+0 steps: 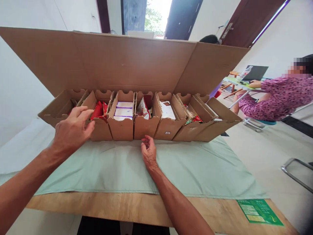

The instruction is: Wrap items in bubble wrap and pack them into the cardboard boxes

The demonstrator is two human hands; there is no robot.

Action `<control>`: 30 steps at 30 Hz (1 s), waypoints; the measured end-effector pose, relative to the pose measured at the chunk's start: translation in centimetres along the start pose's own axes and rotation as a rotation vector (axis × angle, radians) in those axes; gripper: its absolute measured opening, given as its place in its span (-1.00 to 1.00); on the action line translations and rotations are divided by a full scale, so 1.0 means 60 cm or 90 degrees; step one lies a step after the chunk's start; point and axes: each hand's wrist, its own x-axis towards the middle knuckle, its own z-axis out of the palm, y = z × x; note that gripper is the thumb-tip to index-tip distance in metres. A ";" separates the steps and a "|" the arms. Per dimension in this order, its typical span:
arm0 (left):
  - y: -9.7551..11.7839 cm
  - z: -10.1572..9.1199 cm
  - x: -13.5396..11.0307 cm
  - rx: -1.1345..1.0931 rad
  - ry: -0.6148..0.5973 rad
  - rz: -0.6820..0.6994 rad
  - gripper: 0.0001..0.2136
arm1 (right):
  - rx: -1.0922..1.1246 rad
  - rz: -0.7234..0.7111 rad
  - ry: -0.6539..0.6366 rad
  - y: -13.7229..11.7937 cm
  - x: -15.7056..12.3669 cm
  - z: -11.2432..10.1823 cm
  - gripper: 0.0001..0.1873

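A row of several open cardboard bins (122,130) stands side by side on a green cloth (117,163). My left hand (73,129) hovers in front of the bins at the left end, fingers bent and thumb apart, holding nothing visible. It partly hides the leftmost bin (56,106). Close by is a bin with red packets (98,110). Loosely curled, with a gap at the thumb, my right hand (149,153) is low before the middle bin (145,127), which holds a red and white packet (143,108). Whether it touches the bin I cannot tell.
A tall cardboard panel (127,62) rises behind the bins. White boxes (123,111) with purple edges fill one bin. A green printed sheet (260,211) lies at the wooden table's (110,204) front right. At right, a person (281,96) sits by a laptop (256,72).
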 end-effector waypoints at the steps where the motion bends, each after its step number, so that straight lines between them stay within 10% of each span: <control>1: 0.018 -0.003 -0.003 -0.036 0.012 0.040 -0.67 | 0.017 0.005 0.027 0.002 0.003 -0.003 -0.57; 6: 0.133 0.010 0.023 -0.162 -0.087 0.264 -0.62 | 0.082 0.021 0.108 0.007 0.018 -0.014 -0.50; 12: 0.234 0.050 0.077 0.029 -0.257 0.234 -0.61 | 0.121 0.027 0.119 0.007 0.015 -0.016 -0.52; 30: 0.256 0.075 0.068 0.063 -0.229 0.204 -0.69 | 0.150 0.039 0.097 0.006 0.017 -0.022 -0.43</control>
